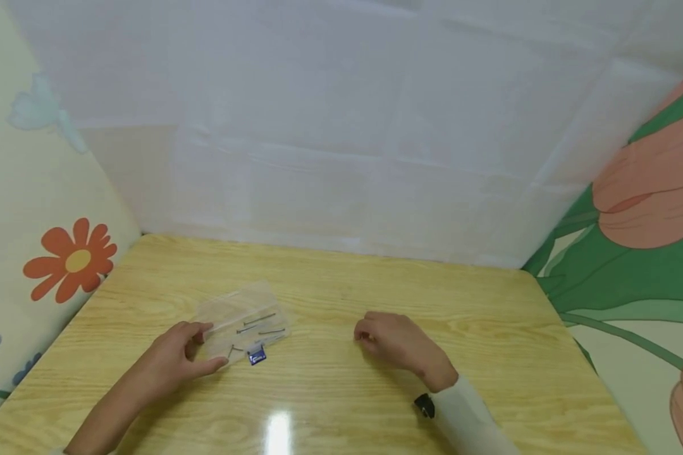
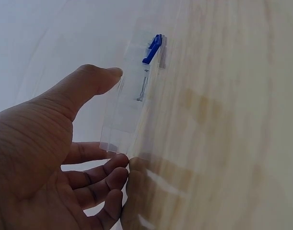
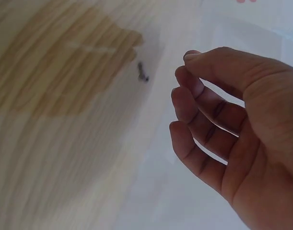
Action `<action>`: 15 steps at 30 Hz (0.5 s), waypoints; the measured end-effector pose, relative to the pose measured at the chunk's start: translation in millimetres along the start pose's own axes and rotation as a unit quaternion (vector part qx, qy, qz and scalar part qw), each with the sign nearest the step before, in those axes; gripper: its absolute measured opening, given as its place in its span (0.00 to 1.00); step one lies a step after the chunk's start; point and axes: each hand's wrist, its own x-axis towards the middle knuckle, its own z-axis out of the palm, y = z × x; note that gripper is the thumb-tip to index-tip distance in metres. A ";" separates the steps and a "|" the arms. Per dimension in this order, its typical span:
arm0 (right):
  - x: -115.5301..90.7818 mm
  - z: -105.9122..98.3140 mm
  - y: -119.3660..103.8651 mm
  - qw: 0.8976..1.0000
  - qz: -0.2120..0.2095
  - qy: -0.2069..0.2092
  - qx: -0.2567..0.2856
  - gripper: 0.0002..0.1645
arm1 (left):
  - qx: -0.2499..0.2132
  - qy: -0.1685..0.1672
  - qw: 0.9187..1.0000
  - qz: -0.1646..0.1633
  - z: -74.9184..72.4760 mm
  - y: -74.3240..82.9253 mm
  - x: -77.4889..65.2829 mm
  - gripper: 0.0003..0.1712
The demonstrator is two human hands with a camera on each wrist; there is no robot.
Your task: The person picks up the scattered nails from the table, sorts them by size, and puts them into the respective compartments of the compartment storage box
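Note:
A clear plastic box point(image 1: 219, 335) sits on the left half of the table, with several thin metal screws or nails point(image 1: 258, 319) in it. A blue tab point(image 1: 257, 355) shows at its near side, and in the left wrist view the blue tab point(image 2: 153, 49) stands at the far end. My left hand point(image 1: 173, 360) holds the box's left end, thumb at the near side and fingers at the other. To the right, my right hand point(image 1: 398, 341) hovers with loosely curled fingers; in the right wrist view nothing shows between thumb and fingers.
A wood-grain table point(image 1: 330, 398) runs back to a white sheet point(image 1: 347, 145). Flower-patterned cloth point(image 1: 660, 303) flanks it. A small black device point(image 1: 425, 405) is at my right wrist. Beyond the right fingers is a blurred dark spot point(image 3: 143, 74); its kind I cannot tell.

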 end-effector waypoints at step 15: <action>-22.4 1.5 18.2 1.000 -0.001 -0.001 0.031 0.07 | -0.005 0.010 1.000 0.015 2.1 -2.7 -0.9 0.44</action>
